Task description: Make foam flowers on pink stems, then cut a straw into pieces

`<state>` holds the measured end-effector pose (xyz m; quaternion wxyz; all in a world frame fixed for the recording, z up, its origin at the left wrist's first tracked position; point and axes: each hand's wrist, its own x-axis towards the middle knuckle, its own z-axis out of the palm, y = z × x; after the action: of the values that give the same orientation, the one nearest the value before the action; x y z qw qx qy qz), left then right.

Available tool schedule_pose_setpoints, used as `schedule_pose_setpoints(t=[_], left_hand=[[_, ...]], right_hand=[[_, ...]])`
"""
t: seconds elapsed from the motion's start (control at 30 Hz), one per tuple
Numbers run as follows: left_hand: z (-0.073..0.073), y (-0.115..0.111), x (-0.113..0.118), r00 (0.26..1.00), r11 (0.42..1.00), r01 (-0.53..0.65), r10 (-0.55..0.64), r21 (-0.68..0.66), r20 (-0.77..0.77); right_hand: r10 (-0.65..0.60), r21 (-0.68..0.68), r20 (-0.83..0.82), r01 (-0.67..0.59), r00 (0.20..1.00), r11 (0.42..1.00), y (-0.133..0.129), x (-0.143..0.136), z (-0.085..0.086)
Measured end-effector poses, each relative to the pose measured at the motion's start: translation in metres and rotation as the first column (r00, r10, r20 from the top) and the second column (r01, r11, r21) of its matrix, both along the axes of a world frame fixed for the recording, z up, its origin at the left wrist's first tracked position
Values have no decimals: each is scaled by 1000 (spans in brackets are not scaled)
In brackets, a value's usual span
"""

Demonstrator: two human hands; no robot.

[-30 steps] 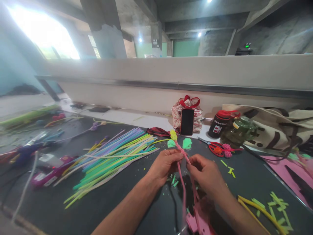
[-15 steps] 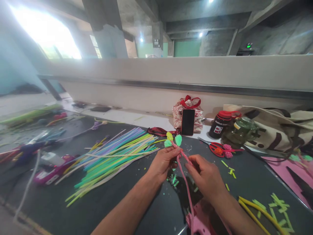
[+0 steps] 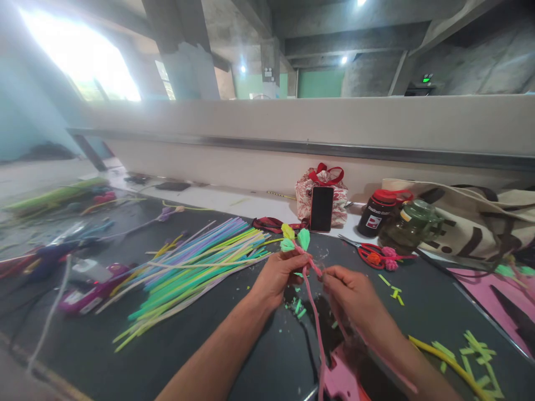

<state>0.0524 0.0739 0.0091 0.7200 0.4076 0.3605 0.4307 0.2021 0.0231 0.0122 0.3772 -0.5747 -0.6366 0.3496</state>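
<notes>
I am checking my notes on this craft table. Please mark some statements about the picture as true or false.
1. Both hands hold the pink pipe cleaner. True: the left hand and the right hand pinch it near its upper end.
2. The pink pipe cleaner carries green and yellow tufts at its top. True.
3. The red scissors are in the right hand. False: they lie on the table, to the right of the hands.
4. The black phone lies flat on the table. False: it stands upright against a patterned pouch.
5. A bundle of coloured pipe cleaners lies left of the hands. True.
</notes>
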Motion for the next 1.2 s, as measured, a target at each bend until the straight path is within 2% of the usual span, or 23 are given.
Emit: schedule_pose_setpoints(t=[0.03,0.1,0.23,0.3,0.4,0.5,0.57,0.63,0.7,0.73,0.8,0.9,1.03,1.1,1.2], left_hand=[[1,0,0,1000,1000,19,-19,-12,10],[4,-1,0,998,998,52,-51,-42,28],[8,-2,0,999,997,38,-35,-73,40],[8,-1,0,998,997,12,-8,-72,56],[8,0,-1,990,994,-34,47,-100,130],[6,3,-2,954,972,-89,147,-218,262],[4,7,-2,922,941,-99,209,-323,325],[1,10,-1,901,917,-118,260,-381,348],[0,11,0,889,913,-153,294,-377,352],[-1,11,0,887,915,-174,306,-364,346],[0,9,1,897,922,-210,314,-326,312],[2,7,0,917,929,-284,335,-236,215],[4,8,-5,910,918,-381,393,-107,133],[5,8,-7,920,927,-371,375,-55,110],[8,6,-7,944,946,-324,323,0,71]], right_hand=[[8,-124,-130,-25,991,992,0,0,0],[14,-259,-322,-102,947,960,1,-1,0],[-11,-338,-489,-177,872,924,3,1,2],[-25,-392,-604,-268,797,880,4,3,3],[-72,-412,-745,-373,663,832,7,7,4],[-81,-336,-824,-368,561,867,9,6,1],[-51,-279,-843,-354,535,893,8,3,-1],[1,-226,-831,-340,556,913,5,-2,-3],[43,-161,-789,-274,613,948,1,-7,-3],[40,-133,-753,-212,656,968,-2,-9,-3],[-42,-109,-649,-38,759,993,-5,-11,-2],[-232,-48,-471,238,851,970,-3,-6,2],[-322,131,-472,426,821,895,3,10,15],[-343,178,-417,445,842,877,1,18,24],[-249,103,-180,270,952,957,-8,32,40]])
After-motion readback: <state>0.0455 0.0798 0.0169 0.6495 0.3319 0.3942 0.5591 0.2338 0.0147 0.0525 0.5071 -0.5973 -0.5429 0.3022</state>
